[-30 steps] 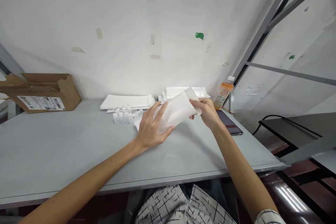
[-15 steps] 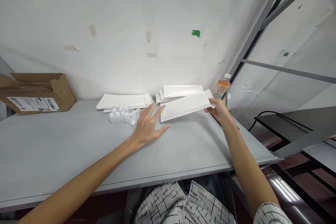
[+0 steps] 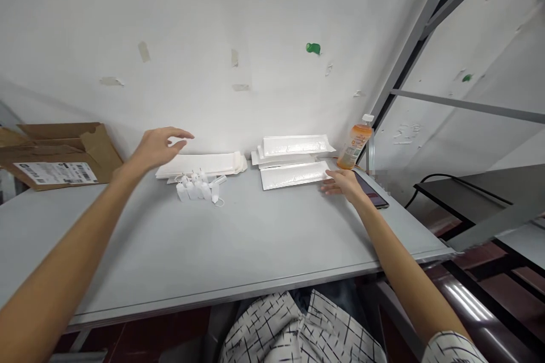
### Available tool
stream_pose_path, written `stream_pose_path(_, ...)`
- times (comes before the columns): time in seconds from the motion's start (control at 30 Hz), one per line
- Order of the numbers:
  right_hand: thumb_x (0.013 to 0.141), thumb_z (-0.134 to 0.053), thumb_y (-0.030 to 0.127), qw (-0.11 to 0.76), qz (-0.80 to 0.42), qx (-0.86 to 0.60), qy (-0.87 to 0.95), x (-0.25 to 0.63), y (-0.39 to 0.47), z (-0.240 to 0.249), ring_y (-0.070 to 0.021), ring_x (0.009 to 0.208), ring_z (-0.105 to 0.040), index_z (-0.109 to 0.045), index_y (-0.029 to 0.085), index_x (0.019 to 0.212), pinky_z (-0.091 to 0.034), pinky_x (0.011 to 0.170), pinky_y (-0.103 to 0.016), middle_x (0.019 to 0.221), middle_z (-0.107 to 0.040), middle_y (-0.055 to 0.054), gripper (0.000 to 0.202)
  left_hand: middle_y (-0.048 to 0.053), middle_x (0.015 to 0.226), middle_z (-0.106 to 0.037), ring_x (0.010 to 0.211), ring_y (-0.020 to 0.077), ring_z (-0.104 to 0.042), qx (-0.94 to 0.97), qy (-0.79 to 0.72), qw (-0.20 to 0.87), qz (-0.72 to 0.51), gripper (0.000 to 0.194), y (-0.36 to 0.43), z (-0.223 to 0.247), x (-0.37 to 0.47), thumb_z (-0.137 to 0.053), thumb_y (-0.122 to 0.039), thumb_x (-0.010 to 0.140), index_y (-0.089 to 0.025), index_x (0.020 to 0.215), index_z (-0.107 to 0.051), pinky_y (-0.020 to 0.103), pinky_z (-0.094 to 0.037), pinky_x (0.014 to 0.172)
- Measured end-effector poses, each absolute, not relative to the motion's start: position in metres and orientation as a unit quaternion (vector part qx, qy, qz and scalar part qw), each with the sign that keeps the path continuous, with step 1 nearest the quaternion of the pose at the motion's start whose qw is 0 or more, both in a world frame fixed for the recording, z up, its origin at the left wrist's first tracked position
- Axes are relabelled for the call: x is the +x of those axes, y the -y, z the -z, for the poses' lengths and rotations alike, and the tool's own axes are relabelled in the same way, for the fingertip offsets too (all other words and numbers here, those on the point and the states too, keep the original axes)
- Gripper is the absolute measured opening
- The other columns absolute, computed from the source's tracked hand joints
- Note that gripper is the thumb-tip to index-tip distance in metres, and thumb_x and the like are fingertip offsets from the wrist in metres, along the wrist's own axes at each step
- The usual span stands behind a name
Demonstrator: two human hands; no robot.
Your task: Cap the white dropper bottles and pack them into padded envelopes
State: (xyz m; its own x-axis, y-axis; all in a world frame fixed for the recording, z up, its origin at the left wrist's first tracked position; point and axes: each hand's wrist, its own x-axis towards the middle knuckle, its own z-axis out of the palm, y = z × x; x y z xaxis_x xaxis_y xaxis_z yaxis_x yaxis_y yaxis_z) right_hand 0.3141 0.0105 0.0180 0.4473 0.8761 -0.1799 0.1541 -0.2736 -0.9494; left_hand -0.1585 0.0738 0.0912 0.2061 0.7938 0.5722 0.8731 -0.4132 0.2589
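My left hand (image 3: pixel 159 146) hovers over the left end of a stack of flat white envelopes (image 3: pixel 200 165), its fingers apart and nothing in them. My right hand (image 3: pixel 340 182) has its fingers spread at the right end of a white padded envelope (image 3: pixel 293 174), which lies flat in front of a pile of similar shiny envelopes (image 3: pixel 296 145). Several small white plug adapters (image 3: pixel 198 188) stand grouped in front of the left stack, with a thin white loop beside them.
An open cardboard box (image 3: pixel 63 156) sits at the far left. An orange drink bottle (image 3: pixel 355 144) leans at the back right, near a dark phone (image 3: pixel 371 190). The grey table (image 3: pixel 238 249) meets a white wall, with a metal frame on the right.
The envelope that my right hand held raised now lies on the table, and that hand's fingers have opened. My left hand has moved left and up, away from the adapters.
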Motion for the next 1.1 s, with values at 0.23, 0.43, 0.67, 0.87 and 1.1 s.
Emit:
stream_pose_path(0.23, 0.082, -0.064, 0.039, 0.323, -0.176, -0.796, 0.481, 0.307, -0.006, -0.014, -0.0186, 0.048, -0.059, -0.054, 0.013, 0.131, -0.049, 0.067, -0.037, 0.055, -0.065, 0.000, 0.056, 0.006, 0.110, -0.074, 0.087, 0.0219, -0.066, -0.823, 0.544, -0.052, 0.154, 0.075, -0.121, -0.060, -0.218, -0.062, -0.079, 0.062, -0.020, 0.108, -0.072, 0.033, -0.054, 0.072)
stream_pose_path(0.43, 0.087, -0.054, 0.046, 0.287, -0.124, -0.789, 0.528, 0.300, 0.000, -0.016, -0.0203, 0.060, -0.063, -0.055, 0.017, 0.129, -0.044, 0.066, -0.031, 0.061, -0.068, -0.002, 0.051, 0.011, 0.110, -0.074, 0.086, 0.0219, -0.067, -0.857, 0.495, -0.039, 0.137, 0.087, -0.124, -0.039, -0.205, -0.048, -0.089, 0.062, -0.016, 0.105, -0.071, 0.032, -0.054, 0.069)
stream_pose_path(0.67, 0.088, -0.054, 0.040, 0.325, -0.077, -0.760, 0.557, 0.290, 0.005, -0.016, -0.0182, 0.063, -0.064, -0.068, 0.020, 0.106, -0.041, 0.067, -0.029, 0.070, -0.071, -0.002, 0.030, 0.003, 0.100, -0.077, 0.079, 0.0172, -0.066, -0.851, 0.503, -0.016, 0.148, 0.076, -0.126, -0.032, -0.209, -0.037, -0.081, 0.081, -0.018, 0.106, -0.072, 0.026, -0.051, 0.069)
stream_pose_path(0.87, 0.090, -0.054, 0.037, 0.338, -0.079, -0.637, 0.688, 0.225, 0.008, -0.018, -0.0187, 0.069, -0.066, -0.071, 0.020, 0.090, -0.041, 0.066, -0.027, 0.076, -0.072, -0.003, 0.024, -0.002, 0.072, -0.072, 0.064, 0.0162, -0.055, -0.782, 0.577, 0.111, 0.210, 0.035, -0.119, -0.037, -0.209, -0.049, -0.045, 0.091, -0.021, 0.099, -0.073, 0.022, -0.032, 0.054)
stream_pose_path(1.1, 0.084, -0.062, 0.055, 0.196, -0.103, -0.497, 0.839, 0.114, -0.009, -0.021, -0.0258, 0.101, -0.065, -0.061, 0.021, 0.126, -0.046, 0.081, -0.035, 0.128, -0.061, -0.011, 0.054, -0.004, 0.071, -0.067, 0.061, 0.0151, -0.048, -0.709, 0.599, 0.244, 0.283, 0.026, -0.085, -0.075, -0.214, -0.050, -0.038, 0.092, -0.025, 0.104, -0.070, 0.022, -0.022, 0.053)
